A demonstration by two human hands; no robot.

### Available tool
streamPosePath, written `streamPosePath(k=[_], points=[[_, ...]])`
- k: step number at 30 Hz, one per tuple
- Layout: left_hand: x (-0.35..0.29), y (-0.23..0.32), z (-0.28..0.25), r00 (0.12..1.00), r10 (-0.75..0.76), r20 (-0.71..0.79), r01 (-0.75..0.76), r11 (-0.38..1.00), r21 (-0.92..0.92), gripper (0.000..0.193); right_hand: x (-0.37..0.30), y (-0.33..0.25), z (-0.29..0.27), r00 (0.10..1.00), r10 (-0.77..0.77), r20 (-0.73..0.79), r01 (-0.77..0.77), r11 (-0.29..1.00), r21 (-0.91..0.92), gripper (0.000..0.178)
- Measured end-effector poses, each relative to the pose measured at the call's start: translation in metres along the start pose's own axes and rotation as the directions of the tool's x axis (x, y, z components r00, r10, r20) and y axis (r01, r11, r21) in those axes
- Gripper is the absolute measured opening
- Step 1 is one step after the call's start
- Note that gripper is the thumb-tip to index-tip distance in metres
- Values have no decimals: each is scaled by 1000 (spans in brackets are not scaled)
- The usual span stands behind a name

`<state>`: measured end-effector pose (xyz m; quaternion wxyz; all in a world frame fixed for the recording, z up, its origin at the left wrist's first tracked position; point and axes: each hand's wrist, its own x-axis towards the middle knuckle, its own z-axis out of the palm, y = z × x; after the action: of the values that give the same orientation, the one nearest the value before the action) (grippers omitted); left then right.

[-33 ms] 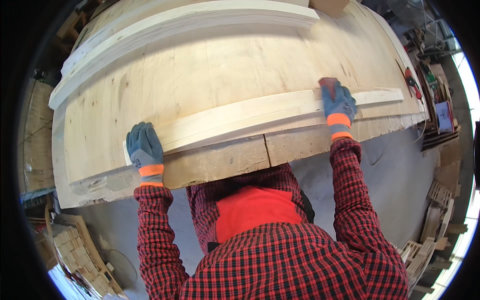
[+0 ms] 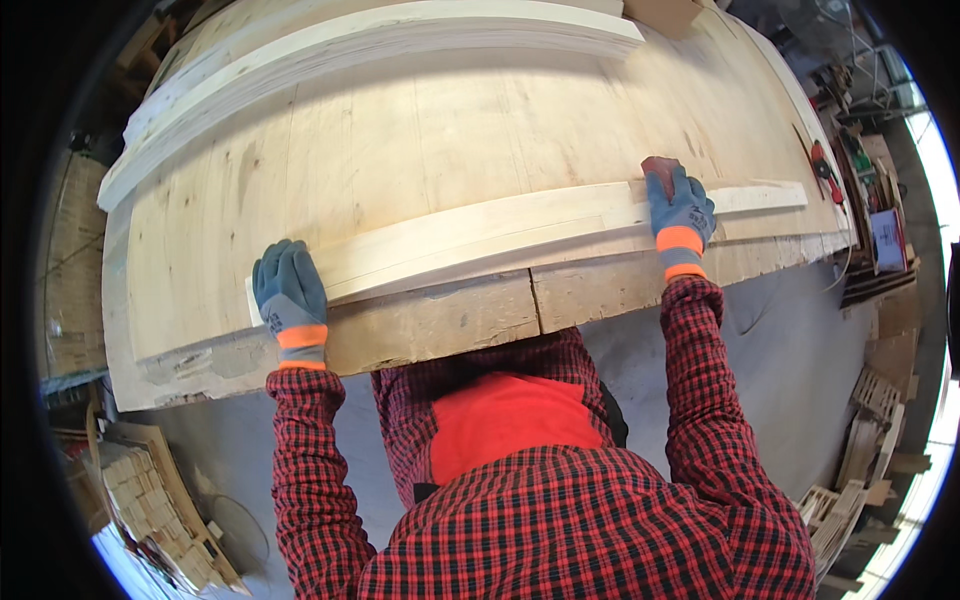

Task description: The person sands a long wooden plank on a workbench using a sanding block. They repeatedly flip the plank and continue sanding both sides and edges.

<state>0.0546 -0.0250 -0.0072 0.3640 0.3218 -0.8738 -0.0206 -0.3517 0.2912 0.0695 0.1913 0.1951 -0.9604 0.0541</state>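
Observation:
A long, pale wooden strip (image 2: 480,232) lies along the near edge of the worktable (image 2: 330,130). At its left end my left hand (image 2: 290,290), in a grey-blue glove with an orange cuff, is closed over the wood and grips it. My right hand (image 2: 682,207), gloved alike, is closed around a reddish-brown block (image 2: 660,172) toward the strip's right end. The block sticks out past the fingertips at the strip's far edge; its underside is hidden. Beyond the right hand the strip's end (image 2: 765,195) shows.
A stack of long pale boards (image 2: 380,40) lies across the far side of the table. Red-handled tools (image 2: 826,172) sit by the right edge. Stacked wood pieces (image 2: 150,505) stand on the floor at lower left, with pallets (image 2: 840,520) at lower right.
My right hand and the reddish-brown block have shifted very slightly to the right, and the block looks less blurred. My left hand stays at the strip's left end.

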Motion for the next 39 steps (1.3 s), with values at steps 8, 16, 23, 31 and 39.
streamPosePath(k=[8,16,23,31,39], points=[[-3,-6,2,1000,-14,12,15,1000,-15,28,-127,-245,-10,731,-679,66,568,660,492,52],[-5,-7,3,1000,-10,-27,9,999,-44,33,-54,-141,-6,839,-544,-4,488,750,447,27],[-3,0,0,996,-81,-23,80,996,-34,29,-42,-69,3,991,-103,87,103,995,-1,55],[3,-4,0,996,-84,27,85,995,-44,34,-133,-271,-9,619,-786,-11,675,524,520,58],[37,53,-30,871,393,296,-370,920,-131,88,-62,-102,26,911,-365,-192,411,776,479,30]])
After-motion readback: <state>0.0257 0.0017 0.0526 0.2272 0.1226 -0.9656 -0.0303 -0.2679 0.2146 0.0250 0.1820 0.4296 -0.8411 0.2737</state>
